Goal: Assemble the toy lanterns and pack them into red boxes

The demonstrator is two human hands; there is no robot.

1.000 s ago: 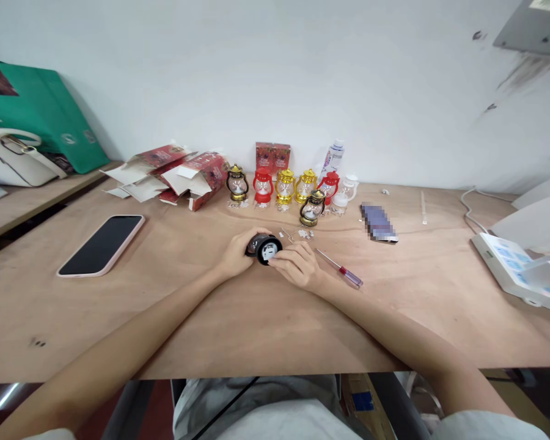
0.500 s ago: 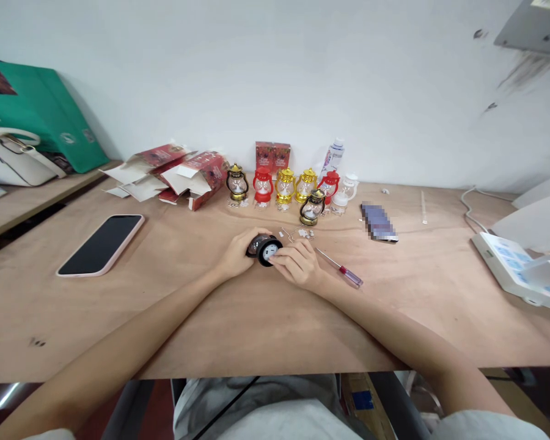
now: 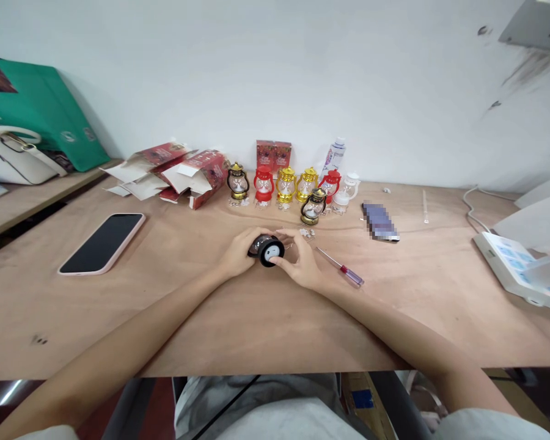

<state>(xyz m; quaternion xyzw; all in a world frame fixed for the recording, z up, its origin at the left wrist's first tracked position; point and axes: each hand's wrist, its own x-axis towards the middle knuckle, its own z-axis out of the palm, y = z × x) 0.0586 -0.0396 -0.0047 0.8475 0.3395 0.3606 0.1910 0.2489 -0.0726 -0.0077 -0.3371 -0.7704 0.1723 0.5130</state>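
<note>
Black lantern (image 3: 258, 245), round white-centred base (image 3: 272, 251).

Held lantern (image 3: 266, 249) partly hidden, phone (image 3: 379, 221) pixelated, green bag (image 3: 41, 110) cut off

Wooden table (image 3: 256, 330): pink-cased phone (image 3: 102, 244), screwdriver (image 3: 349, 275), standing lanterns (image 3: 286, 197), opened red boxes (image 3: 211, 171).
</note>
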